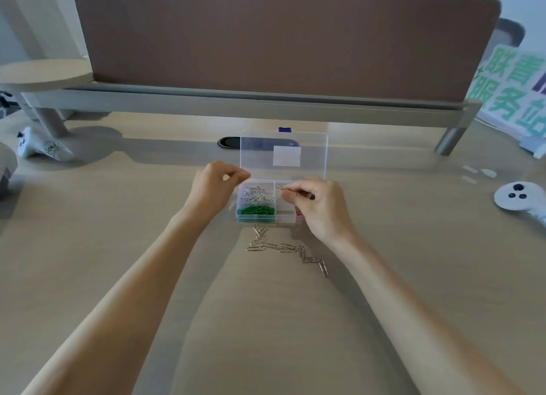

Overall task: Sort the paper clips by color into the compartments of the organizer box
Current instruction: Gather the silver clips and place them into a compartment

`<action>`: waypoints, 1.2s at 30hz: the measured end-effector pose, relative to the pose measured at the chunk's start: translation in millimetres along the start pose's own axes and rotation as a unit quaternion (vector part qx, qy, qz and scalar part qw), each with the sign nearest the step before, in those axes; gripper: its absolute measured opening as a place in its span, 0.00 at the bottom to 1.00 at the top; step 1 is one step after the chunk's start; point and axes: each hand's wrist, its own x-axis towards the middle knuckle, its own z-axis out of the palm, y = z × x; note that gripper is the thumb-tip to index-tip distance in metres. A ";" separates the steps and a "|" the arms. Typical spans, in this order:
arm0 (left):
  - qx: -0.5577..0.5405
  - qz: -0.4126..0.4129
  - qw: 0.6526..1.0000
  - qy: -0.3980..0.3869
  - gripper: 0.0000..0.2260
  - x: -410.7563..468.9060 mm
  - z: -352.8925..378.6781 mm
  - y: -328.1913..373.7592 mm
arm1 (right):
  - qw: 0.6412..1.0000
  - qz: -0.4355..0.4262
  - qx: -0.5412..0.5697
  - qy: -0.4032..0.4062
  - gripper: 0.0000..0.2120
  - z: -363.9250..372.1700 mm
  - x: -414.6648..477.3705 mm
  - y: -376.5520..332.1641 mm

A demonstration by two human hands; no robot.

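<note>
- Your organizer box (267, 217) sits open on the desk (266, 320), lid (283, 153) propped up behind it.
- Already sorted: silver clips (256, 194) fill the back-left compartment and green clips (256, 210) the front-left; something red (298, 212) shows at front-right, mostly hidden by your hand.
- Your right hand (320, 208) hovers over the back-right compartment, fingers pinched on one silver clip (283, 189).
- Your left hand (214, 187) is loosely curled at the box's left edge; I cannot tell whether it holds anything.
- Still left: a string of loose silver clips (288, 248) on the desk just in front of the box.
</note>
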 end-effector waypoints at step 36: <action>0.139 0.124 0.982 0.035 0.05 -79.3 3.3 -26.1 | 0.872 -0.061 -0.413 -0.257 0.17 -16.2 40.7 -8.4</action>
